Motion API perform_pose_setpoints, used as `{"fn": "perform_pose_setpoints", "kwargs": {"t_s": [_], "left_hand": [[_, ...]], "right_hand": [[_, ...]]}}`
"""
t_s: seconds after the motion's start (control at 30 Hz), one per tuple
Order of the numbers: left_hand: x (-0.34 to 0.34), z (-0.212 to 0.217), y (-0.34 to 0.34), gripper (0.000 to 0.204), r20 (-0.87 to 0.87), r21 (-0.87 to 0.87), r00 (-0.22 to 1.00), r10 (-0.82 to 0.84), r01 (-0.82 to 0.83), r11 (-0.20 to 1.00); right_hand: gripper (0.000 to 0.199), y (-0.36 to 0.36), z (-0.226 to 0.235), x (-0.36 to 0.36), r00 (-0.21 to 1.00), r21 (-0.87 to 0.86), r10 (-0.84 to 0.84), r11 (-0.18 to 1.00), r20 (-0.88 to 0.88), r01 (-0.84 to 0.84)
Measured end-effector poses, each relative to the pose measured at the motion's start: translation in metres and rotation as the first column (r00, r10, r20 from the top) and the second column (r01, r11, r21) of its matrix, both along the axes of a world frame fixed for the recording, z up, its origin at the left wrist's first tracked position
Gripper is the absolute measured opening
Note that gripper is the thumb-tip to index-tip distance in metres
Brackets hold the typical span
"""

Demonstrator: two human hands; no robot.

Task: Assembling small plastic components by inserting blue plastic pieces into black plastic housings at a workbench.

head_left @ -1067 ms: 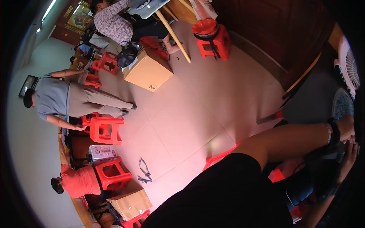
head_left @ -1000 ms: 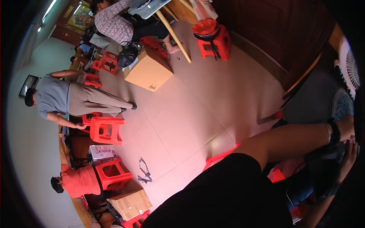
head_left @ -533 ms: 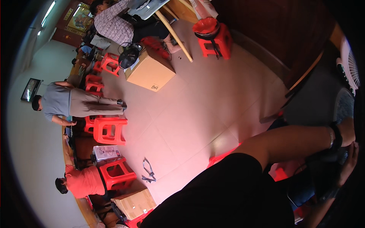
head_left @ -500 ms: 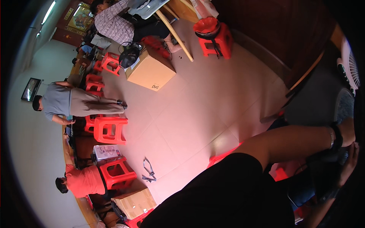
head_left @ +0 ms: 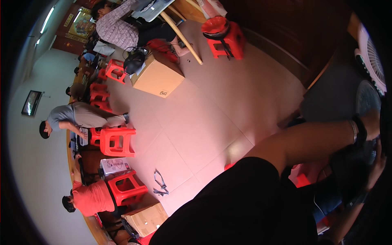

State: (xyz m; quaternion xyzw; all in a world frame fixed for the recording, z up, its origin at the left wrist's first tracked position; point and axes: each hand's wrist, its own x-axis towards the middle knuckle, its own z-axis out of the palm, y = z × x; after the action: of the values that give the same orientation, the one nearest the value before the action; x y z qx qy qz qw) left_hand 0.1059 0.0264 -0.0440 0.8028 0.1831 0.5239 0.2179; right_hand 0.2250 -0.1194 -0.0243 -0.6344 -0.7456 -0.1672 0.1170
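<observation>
My left arm, in a wide black sleeve (head_left: 228, 204), reaches to the right edge, with a silver bracelet and a dark band (head_left: 360, 132) at the wrist. There my left hand (head_left: 370, 122) is cut off by the dark rim, so its fingers are hidden. My right hand (head_left: 378, 165) comes up from the lower right, close below the left one; its fingers are blurred in shadow. What either hand touches cannot be made out. Beside the left hand lies a round, grey-blue, speckled surface (head_left: 366, 98). Above it is a pale pink slotted fan-like thing (head_left: 372, 59).
The room appears turned sideways. A cardboard box (head_left: 159, 75) stands on the tiled floor (head_left: 212, 114), near red plastic stools (head_left: 118, 142). A red basin (head_left: 215, 26) rests on another stool. A dark strap (head_left: 160, 182) lies on the floor. Several people sit or stand by the tables.
The view has shifted slightly. My left forearm and both hands sit a little higher in the picture. The standing person in grey-blue now bends toward the table.
</observation>
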Motion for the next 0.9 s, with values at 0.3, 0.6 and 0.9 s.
{"fn": "perform_pose_setpoints", "kwargs": {"t_s": [0.3,0.6,0.9], "left_hand": [[-0.091,0.024,0.009,0.016,0.409,-0.583,0.816,-0.408,0.578,0.571],[-0.094,0.044,-0.006,0.023,0.315,-0.752,0.833,-0.455,0.511,0.415],[-0.102,0.05,-0.006,0.024,0.283,-0.823,0.866,-0.412,0.44,0.359]], "right_hand": [[0.015,0.026,0.023,-0.078,0.4,0.062,-0.009,0.984,-0.916,0.164],[0.012,0.026,0.017,-0.057,0.372,0.203,0.148,0.973,-0.916,0.112],[0.01,0.024,0.025,-0.059,0.315,0.213,0.155,0.964,-0.936,0.157]]}}
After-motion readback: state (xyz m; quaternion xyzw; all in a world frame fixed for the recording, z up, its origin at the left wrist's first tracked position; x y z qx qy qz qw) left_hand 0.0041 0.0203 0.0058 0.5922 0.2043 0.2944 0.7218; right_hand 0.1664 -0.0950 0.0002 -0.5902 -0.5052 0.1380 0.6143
